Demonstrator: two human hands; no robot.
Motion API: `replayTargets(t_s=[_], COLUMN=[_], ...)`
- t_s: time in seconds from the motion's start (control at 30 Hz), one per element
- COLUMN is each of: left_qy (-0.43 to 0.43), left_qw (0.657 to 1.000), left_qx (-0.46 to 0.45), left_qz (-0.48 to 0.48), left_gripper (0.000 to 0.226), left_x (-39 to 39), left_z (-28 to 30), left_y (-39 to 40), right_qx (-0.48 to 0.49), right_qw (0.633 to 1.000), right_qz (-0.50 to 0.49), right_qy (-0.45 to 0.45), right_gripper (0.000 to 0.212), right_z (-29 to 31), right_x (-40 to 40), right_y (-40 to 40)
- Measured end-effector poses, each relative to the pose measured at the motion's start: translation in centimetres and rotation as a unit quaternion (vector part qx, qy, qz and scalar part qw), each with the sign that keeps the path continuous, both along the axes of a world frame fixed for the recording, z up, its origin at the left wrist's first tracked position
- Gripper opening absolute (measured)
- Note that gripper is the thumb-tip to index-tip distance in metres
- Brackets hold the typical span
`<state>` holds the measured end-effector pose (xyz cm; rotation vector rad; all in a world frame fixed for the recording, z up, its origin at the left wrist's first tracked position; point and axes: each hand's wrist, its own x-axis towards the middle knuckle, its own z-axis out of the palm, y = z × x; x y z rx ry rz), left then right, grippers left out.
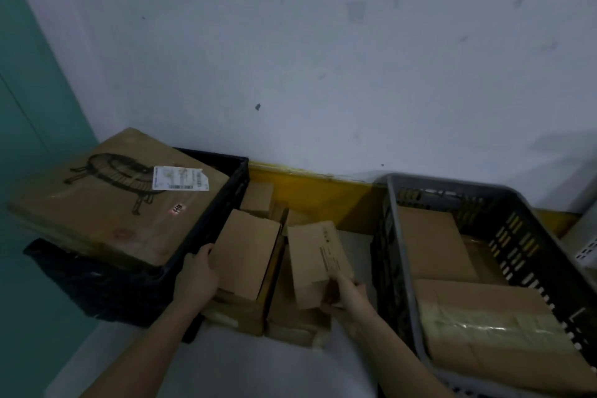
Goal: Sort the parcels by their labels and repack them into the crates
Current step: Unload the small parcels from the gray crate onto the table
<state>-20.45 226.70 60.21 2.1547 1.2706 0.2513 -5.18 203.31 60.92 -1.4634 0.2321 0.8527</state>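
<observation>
Two boxes going at once, one per hand, sorting into the crates.

I'm gripping the small printed parcel (318,263) by its near end with my right hand (344,296), long axis pointing away from me; grey crate (392,191) is sitting just right of that hand, so it's the nearer drop. Left hand (200,275) is grasping the plain parcel's (247,252) left edge, black crate (232,184) just left.

No writing can be read. The white label (180,178) on the big carton (119,197) is blurred. So are the printed lines on the small box (318,260)
</observation>
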Motion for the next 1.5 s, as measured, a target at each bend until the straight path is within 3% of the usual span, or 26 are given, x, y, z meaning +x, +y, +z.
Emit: replayTargets(t_s=[0.07, 0.13, 0.27, 0.37, 0.47, 0.53, 0.6, 0.73, 0.87, 1.07, 1.27, 1.4, 1.5], left_qy=[0.101, 0.112, 0.148, 0.214, 0.257, 0.279, 0.289, 0.292, 0.288, 0.293, 0.298, 0.27, 0.204], left_qw=[0.991, 0.981, 0.947, 0.922, 0.894, 0.875, 0.865, 0.855, 0.849, 0.846, 0.854, 0.877, 0.894], left_qx=[0.08, 0.127, 0.124, 0.089, 0.091, 0.126, 0.166, 0.236, 0.277, 0.283, 0.229, 0.168, 0.19], left_qz=[-0.042, -0.098, -0.256, -0.309, -0.356, -0.375, -0.374, -0.358, -0.344, -0.343, -0.36, -0.361, -0.349], left_gripper=[0.059, 0.063, 0.071, 0.086, 0.11, 0.112, 0.106, 0.108, 0.108, 0.108, 0.11, 0.087, 0.062], left_x=[0.2, 0.7, 1.2, 0.7, -0.5, -1.2, -1.4, -1.3, -1.2, -0.6, -0.7, 0.0, 1.5], left_z=[0.1, 0.2, -0.3, -1.1, -2.2, -2.8, -3.2, -3.4, -3.5, -3.6, -2.8, -1.2, 1.4], left_y=[-0.2, -0.8, -1.9, -1.8, -1.1, -0.5, -0.2, -0.4, -0.6, -0.4, -0.7, -0.9, -1.7], right_qx=[-0.061, -0.11, -0.125, -0.157, -0.254, -0.306, -0.344, -0.366, -0.376, -0.386, -0.405, -0.39, -0.321], right_qw=[0.996, 0.983, 0.969, 0.949, 0.856, 0.772, 0.727, 0.727, 0.716, 0.705, 0.678, 0.68, 0.709], right_qz=[0.056, 0.129, 0.169, 0.174, 0.289, 0.369, 0.41, 0.384, 0.373, 0.374, 0.419, 0.408, 0.341], right_qy=[-0.023, -0.063, -0.13, -0.21, -0.344, -0.417, -0.43, -0.436, -0.454, -0.463, -0.447, -0.468, -0.528], right_gripper=[0.039, 0.039, 0.047, 0.079, 0.106, 0.109, 0.103, 0.072, 0.064, 0.065, 0.088, 0.08, 0.06], right_z=[-0.7, -0.9, -2.1, -3.3, -3.8, -4.6, -4.9, -5.0, -5.4, -5.7, -5.7, -4.2, -1.4], right_x=[-0.8, -1.7, -2.1, -2.8, -3.4, -3.8, -4.3, -4.6, -4.4, -4.6, -3.8, -2.8, -1.6], right_y=[0.0, -0.2, 0.3, 0.8, 1.1, 1.3, 1.7, 2.4, 2.8, 3.3, 2.7, 2.7, 2.7])
